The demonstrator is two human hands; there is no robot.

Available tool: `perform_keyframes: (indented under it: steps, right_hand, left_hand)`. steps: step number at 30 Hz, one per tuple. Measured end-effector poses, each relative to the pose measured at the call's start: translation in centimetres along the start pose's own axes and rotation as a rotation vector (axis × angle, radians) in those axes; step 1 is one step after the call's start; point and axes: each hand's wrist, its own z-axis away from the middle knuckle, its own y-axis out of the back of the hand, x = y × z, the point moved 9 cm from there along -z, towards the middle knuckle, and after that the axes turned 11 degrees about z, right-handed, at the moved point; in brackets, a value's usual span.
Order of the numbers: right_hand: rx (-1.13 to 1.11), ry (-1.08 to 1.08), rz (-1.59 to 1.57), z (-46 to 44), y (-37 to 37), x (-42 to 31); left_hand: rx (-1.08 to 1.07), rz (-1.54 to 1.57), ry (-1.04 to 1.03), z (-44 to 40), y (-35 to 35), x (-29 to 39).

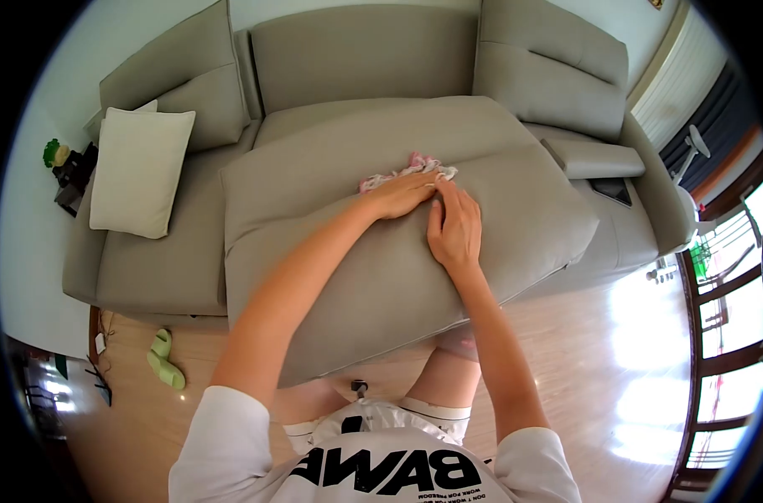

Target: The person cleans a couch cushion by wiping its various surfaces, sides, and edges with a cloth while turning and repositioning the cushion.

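Observation:
A crumpled pink and white cloth [415, 163] lies on a large grey-beige sofa cushion [339, 277]. My left hand [401, 195] rests over the near side of the cloth, fingers bent onto it and partly hiding it. Just to its right, my right hand [457, 228] has its fingertips at the cloth's right end, touching or nearly touching my left fingers. The right thumb points up, close to the left hand. The cushion lies tilted across the sofa, its near edge over my thighs.
Behind is the sofa [365, 54], with a cream pillow [142, 172] at the left and a dark tablet-like object [610, 191] on the right seat. Green slippers [164, 360] lie on the floor at the left. Windows stand at the far right.

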Motion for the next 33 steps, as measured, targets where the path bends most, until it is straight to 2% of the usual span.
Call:
perform_keyframes:
  steps: [2,5,8,10,12,13,14,16,20,23,25,30,33]
  right_hand:
    - [0.109,-0.085,-0.044,0.3,1.1,1.1]
    - [0.071,-0.134,-0.057,0.2,1.4,1.3]
    - [-0.047,-0.126,-0.002,0.3,0.9,1.5]
    - [-0.062,-0.056,-0.003,0.5,1.1,1.1]
    - [-0.082,-0.008,0.004,0.7,1.3,1.0]
    - [-0.095,0.008,0.011,0.9,1.3,1.0]
    - [-0.109,0.025,0.02,1.0,1.2,0.9]
    - [-0.097,0.017,0.054,0.7,1.3,0.5]
    - [-0.04,-0.124,-0.015,0.5,1.9,0.6]
    - [0.058,-0.263,-0.164,1.3,2.6,2.2]
    - [0.121,-0.287,-0.157,2.0,2.7,2.8]
    - [0.302,-0.37,-0.303,2.6,2.8,4.0]
    - [0.461,-0.421,-0.433,3.6,3.5,5.3]
  left_hand:
    - [0.034,-0.103,0.025,-1.5,-0.5,-1.0]
    - [0.051,-0.247,0.044,0.9,-0.5,-0.1]
    - [-0.052,-0.324,-0.006,8.3,0.2,0.5]
    - [-0.04,-0.36,0.118,15.6,2.1,1.2]
    - [-0.06,-0.216,0.148,22.4,3.6,-0.4]
    - [-0.038,-0.24,0.228,25.6,4.3,-0.5]
    - [-0.017,-0.263,0.307,27.7,4.7,-0.2]
    - [0.022,-0.315,0.314,28.3,4.2,0.8]
    - [0.106,-0.368,0.209,24.1,3.5,0.4]
    - [0.126,-0.259,0.158,16.9,3.5,-1.8]
    - [0.119,-0.264,0.111,10.7,3.4,-3.0]
    - [0.064,-0.312,-0.003,-4.0,-0.9,1.6]
    - [0.064,-0.3,-0.024,-8.1,-2.8,2.9]
